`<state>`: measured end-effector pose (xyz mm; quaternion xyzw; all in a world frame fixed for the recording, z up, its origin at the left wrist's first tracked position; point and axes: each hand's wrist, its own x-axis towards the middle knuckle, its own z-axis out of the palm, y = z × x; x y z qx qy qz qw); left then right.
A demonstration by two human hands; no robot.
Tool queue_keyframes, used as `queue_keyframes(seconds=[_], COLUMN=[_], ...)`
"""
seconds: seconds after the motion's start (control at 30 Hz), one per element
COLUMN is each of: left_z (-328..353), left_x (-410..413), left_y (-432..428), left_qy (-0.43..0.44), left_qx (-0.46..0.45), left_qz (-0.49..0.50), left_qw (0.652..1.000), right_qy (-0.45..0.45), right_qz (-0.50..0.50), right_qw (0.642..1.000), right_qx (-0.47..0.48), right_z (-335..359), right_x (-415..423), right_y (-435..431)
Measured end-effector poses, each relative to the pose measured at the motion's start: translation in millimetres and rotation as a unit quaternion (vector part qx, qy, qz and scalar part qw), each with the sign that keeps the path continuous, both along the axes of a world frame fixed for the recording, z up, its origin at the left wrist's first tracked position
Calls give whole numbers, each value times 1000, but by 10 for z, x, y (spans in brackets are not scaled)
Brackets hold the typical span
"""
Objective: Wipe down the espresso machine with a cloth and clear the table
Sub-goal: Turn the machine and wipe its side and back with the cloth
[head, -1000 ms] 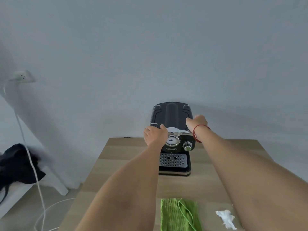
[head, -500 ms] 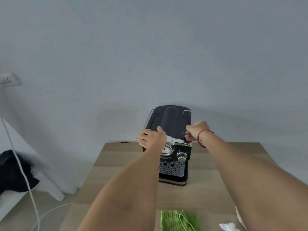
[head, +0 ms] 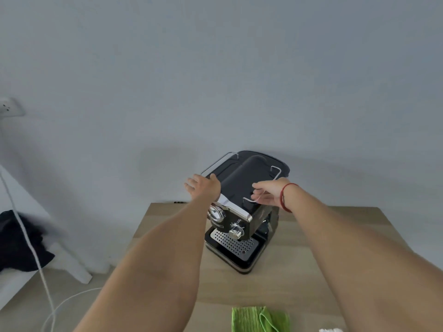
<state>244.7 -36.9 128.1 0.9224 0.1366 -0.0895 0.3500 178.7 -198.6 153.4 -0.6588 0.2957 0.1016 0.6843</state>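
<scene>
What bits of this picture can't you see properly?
All in the head view:
- Green cloth: cut off by the bottom edge.
- White thing beside it: almost all below that edge, so I cannot tell what it is.
- Gauge on the espresso machine: partly behind the left forearm.
- Right hand: too blurred to tell whether it grips the wire rail.
- Black heap: blurred and cut by the left edge.
</scene>
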Motion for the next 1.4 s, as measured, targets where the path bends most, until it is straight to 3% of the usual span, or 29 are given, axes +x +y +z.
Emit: queue_keyframes(seconds=[0.1,0.33,0.43,0.63,0.9,1.07,1.23,1.4], left_z=[-22,-134,-186,-209,-229,-195,-200,-148], left_x=[-163,-377,-295,-23,450,770,1107,1169], left_y=[-79,-307,-277,-336,-158,0,153,169], left_qy=[-50,-131,-152,-183,-212,-213,-203,-206], left_qx=[-18,39,24,12,-9,-18,-25,28], left_qz=[29,70,73,39,-59,-111,-157,-172], left_qw=[998,988,985,982,975,971,966,963], right_qy=[-26,-40,-30,-32,-23,-10,-10,-22], right_qz=[-104,-191,-208,-188,-87,12,74,45], right_qw=[993,977,975,973,975,920,862,823], right_qx=[-41,-90,-77,-134,-204,-391,-501,-565], right_z=[44,-58,-42,-27,-70,-89,-58,-166], right_x=[255,487,454,265,226,411,654,681], right_y=[-177,-271,-267,-359,-363,-330,-243,-159])
